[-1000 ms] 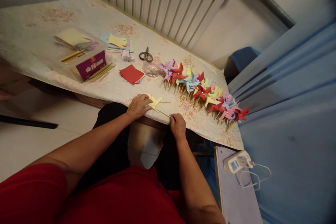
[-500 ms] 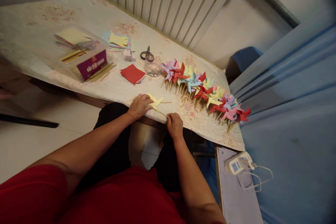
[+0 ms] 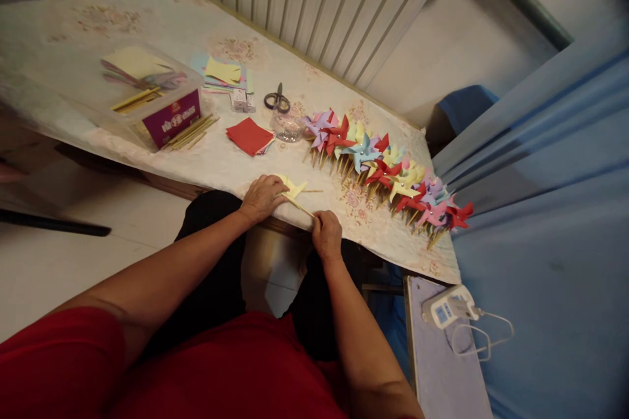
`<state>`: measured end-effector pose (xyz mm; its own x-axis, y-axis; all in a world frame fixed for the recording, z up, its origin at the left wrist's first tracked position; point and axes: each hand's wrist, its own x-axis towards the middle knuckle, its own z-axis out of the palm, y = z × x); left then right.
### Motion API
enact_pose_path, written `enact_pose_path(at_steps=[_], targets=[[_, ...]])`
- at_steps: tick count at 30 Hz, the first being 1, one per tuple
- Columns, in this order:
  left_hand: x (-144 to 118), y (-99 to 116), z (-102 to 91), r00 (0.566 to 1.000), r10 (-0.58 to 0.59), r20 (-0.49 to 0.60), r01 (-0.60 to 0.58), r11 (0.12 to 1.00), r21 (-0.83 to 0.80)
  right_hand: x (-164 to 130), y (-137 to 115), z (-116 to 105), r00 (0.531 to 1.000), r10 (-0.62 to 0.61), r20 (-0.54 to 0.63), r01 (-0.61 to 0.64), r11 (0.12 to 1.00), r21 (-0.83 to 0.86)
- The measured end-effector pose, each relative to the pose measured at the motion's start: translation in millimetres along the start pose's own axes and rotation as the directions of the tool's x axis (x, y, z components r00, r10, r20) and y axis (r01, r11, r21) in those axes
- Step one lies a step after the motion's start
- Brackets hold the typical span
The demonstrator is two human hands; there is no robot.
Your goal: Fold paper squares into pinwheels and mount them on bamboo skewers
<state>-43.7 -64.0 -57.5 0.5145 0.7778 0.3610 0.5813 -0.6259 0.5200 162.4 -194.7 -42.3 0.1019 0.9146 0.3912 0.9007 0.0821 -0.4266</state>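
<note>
Near the table's front edge lies a pale yellow paper pinwheel (image 3: 294, 188), a thin wooden stick (image 3: 313, 191) sticking out to its right. My left hand (image 3: 265, 199) covers the pinwheel's left side, its fingers bent and pressed together on the paper. A second slim stick (image 3: 301, 207) slants from those fingertips to my right hand (image 3: 327, 234), which pinches its lower end at the table edge. How the second stick meets the paper is hidden under the left fingers.
Finished pinwheels (image 3: 383, 170) in several colours stand in rows to the right. Red paper squares (image 3: 249, 136), a clear container of small pins (image 3: 289, 129), scissors (image 3: 277, 101), small boxes (image 3: 242, 101), coloured paper (image 3: 222, 71), loose sticks (image 3: 190, 133) and a plastic box (image 3: 175, 119) lie farther back and left.
Both hands keep nearly the same place and grip. The view has shifted slightly; the pinwheel and slanting stick look almost unmoved.
</note>
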Motion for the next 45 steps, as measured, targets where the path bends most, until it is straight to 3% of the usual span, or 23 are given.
enact_pose_path(at_steps=[45], targets=[[2.7,5.7,-0.5,0.999,-0.003,-0.034,0.004,1.0,0.03,3.8,1.0,7.7,0.999,0.012,-0.033,-0.013,1.0,-0.023]])
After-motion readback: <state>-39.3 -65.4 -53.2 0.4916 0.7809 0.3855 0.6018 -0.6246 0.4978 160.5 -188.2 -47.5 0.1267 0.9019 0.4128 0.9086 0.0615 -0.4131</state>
